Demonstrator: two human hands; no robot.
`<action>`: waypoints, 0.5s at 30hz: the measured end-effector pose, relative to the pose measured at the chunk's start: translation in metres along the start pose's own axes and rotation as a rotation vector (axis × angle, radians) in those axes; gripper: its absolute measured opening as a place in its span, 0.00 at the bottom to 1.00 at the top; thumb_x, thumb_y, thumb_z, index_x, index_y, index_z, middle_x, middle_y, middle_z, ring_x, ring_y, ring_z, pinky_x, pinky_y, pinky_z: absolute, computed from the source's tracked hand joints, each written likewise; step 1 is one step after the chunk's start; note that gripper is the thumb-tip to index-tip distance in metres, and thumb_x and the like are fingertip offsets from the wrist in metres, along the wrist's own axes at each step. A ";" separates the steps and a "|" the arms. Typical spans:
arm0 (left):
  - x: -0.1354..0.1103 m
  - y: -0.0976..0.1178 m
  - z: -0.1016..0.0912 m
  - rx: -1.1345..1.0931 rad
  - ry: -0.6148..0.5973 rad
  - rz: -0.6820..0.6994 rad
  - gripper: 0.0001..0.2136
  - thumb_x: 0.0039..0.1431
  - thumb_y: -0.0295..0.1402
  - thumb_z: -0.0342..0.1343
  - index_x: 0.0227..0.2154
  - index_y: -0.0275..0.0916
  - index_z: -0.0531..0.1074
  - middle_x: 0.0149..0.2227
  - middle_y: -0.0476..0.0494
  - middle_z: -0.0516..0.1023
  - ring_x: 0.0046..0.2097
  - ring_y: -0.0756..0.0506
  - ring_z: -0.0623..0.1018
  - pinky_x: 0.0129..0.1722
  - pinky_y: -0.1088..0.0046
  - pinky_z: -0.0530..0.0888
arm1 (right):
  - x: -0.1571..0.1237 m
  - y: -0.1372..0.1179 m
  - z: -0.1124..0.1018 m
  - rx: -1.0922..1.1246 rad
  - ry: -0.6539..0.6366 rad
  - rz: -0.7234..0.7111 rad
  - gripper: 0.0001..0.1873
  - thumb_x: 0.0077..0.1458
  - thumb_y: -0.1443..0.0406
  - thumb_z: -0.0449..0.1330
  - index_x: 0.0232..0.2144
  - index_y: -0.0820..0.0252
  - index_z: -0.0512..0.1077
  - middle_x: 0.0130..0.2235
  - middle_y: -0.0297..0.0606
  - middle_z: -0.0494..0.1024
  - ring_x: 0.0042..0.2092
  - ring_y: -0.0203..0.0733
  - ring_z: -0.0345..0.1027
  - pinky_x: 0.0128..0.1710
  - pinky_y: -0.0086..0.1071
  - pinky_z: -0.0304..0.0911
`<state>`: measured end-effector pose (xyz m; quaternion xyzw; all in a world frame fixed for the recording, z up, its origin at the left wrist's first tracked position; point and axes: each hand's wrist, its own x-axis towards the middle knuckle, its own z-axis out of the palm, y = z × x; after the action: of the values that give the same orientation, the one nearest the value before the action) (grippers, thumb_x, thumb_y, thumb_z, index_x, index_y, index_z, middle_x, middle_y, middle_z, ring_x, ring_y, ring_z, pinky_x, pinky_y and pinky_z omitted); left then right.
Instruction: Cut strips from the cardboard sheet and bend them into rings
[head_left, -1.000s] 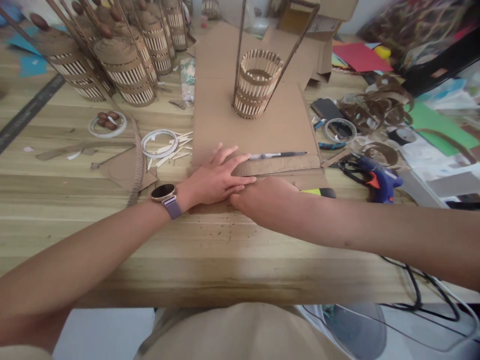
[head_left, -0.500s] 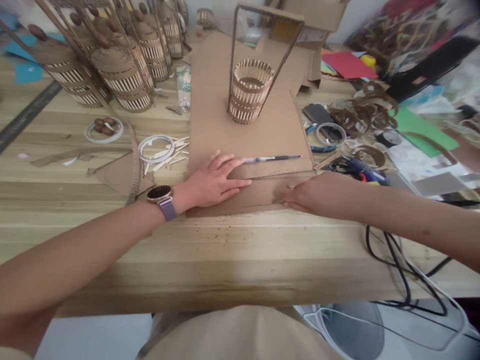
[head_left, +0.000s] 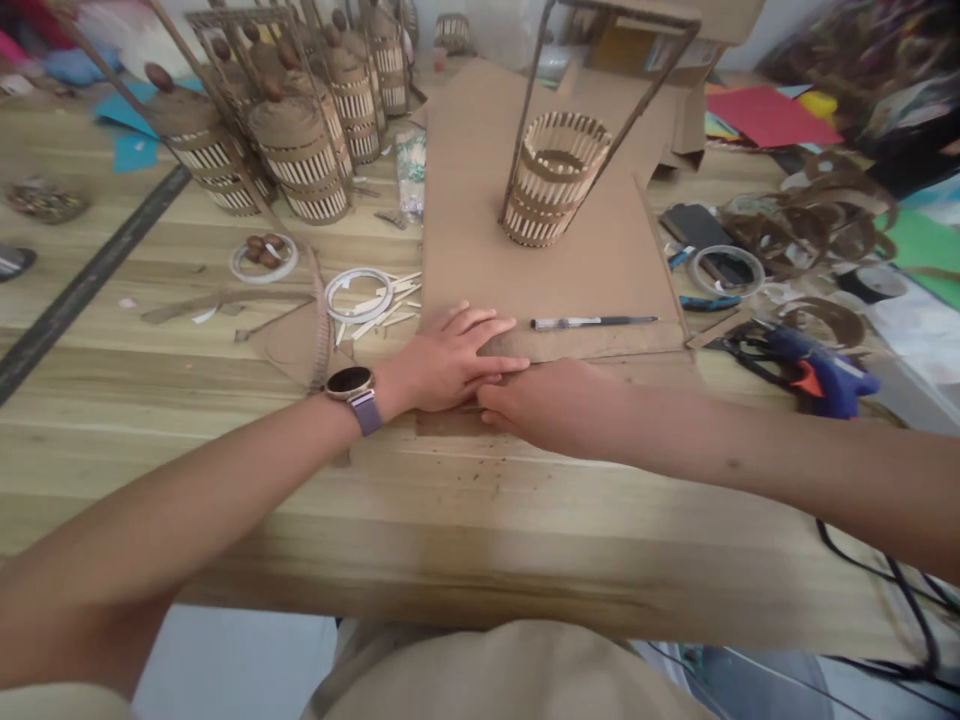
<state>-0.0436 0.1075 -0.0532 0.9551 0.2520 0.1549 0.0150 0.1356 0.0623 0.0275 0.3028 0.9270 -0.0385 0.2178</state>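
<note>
My left hand (head_left: 461, 360) lies flat with its fingers spread on a sheet of brown cardboard (head_left: 480, 230). A dark watch is on that wrist. My right hand (head_left: 544, 400) is closed, low over the cardboard's near strip, its fingertips right beside my left fingers. Whatever it may hold is hidden beneath the fingers. Just beyond the hands, a pen (head_left: 592, 322) rests on the cardboard. A small round basket of light sticks and cardboard bands (head_left: 555, 180), with a tall square handle, stands farther back on the sheet.
Several lidded stick lanterns (head_left: 300, 160) stand at the back left. Nearer are a tape roll (head_left: 358, 295) with loose sticks and another ring holding brown beads (head_left: 264, 252). On the right lie a blue glue gun (head_left: 821, 370), cardboard coils (head_left: 810, 215), a phone (head_left: 694, 226) and cables.
My right hand has slid left along the near strip of cardboard until it meets my left hand. The left hand stays flat in place. The whole view has turned somewhat left.
</note>
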 end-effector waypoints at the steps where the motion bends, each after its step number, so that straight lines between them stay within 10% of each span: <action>1: 0.000 0.001 0.000 -0.003 -0.006 -0.006 0.18 0.67 0.34 0.53 0.58 0.51 0.72 0.65 0.37 0.64 0.66 0.34 0.62 0.65 0.41 0.57 | 0.003 0.000 0.001 0.002 0.011 -0.007 0.13 0.67 0.64 0.54 0.47 0.58 0.76 0.37 0.41 0.83 0.36 0.47 0.76 0.31 0.34 0.62; 15: 0.002 0.002 -0.008 -0.041 -0.085 -0.024 0.20 0.66 0.35 0.55 0.60 0.51 0.70 0.67 0.37 0.61 0.67 0.33 0.59 0.66 0.42 0.55 | 0.015 -0.015 -0.007 -0.100 0.008 -0.008 0.09 0.61 0.69 0.60 0.42 0.57 0.79 0.39 0.43 0.84 0.35 0.47 0.77 0.29 0.34 0.64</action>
<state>-0.0434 0.1064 -0.0450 0.9573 0.2591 0.1191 0.0471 0.1134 0.0595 0.0266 0.2878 0.9299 0.0082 0.2288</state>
